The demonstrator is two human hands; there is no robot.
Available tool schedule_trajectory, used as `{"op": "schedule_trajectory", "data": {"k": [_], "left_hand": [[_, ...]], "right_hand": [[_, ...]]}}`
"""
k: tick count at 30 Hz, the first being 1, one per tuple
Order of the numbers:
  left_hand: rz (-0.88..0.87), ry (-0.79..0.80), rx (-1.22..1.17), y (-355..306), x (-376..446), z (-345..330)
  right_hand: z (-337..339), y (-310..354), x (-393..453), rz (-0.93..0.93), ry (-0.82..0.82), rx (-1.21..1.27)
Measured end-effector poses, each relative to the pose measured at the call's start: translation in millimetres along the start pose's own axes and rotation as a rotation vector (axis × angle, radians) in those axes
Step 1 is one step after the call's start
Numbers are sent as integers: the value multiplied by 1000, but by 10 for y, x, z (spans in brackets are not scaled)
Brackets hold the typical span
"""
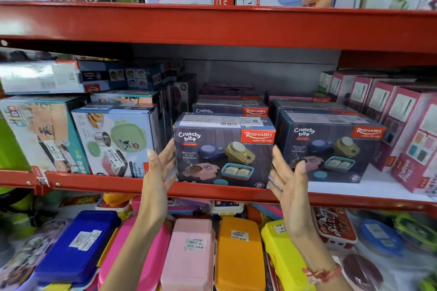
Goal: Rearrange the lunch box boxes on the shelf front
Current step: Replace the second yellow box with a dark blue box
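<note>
A dark "Crunchy bite" lunch box box [224, 156] stands upright at the front edge of the red shelf [212, 191]. My left hand [157, 172] lies flat against its left side, fingers straight and thumb free. My right hand [288, 179] hovers by its right edge with fingers spread; I cannot tell whether it touches the box. A second identical box [331, 149] stands just to the right, a narrow gap between the two. More boxes of the same kind [230, 108] are stacked behind them.
A light-blue box picturing a green lunch box [115, 139] stands close on the left. Pink boxes [406, 125] line the right side. The red upper shelf beam [212, 23] hangs overhead. Below lie loose plastic lunch boxes: blue [78, 243], pink [191, 253], orange [238, 255].
</note>
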State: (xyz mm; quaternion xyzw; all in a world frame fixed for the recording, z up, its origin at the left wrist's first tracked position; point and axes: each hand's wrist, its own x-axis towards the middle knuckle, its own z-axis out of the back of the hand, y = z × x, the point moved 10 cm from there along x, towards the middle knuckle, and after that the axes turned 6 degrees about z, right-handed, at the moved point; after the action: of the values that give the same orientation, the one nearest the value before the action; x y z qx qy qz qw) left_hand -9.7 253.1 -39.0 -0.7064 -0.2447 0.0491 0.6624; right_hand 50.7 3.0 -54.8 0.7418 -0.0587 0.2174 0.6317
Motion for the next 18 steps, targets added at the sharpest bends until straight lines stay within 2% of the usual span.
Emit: {"op": "schedule_trajectory", "data": {"k": [8, 11, 13, 18], "left_hand": [[-4, 4, 44, -10, -33, -12], [5, -47, 41, -1, -59, -2], [11, -121, 50, 26, -103, 34], [-104, -484, 56, -113, -362, 125]], "right_hand": [[-23, 40, -20, 17, -8, -20], [-4, 53, -20, 38, -8, -23], [32, 65, -18, 55, -11, -27], [293, 198, -42, 143, -62, -35]]}}
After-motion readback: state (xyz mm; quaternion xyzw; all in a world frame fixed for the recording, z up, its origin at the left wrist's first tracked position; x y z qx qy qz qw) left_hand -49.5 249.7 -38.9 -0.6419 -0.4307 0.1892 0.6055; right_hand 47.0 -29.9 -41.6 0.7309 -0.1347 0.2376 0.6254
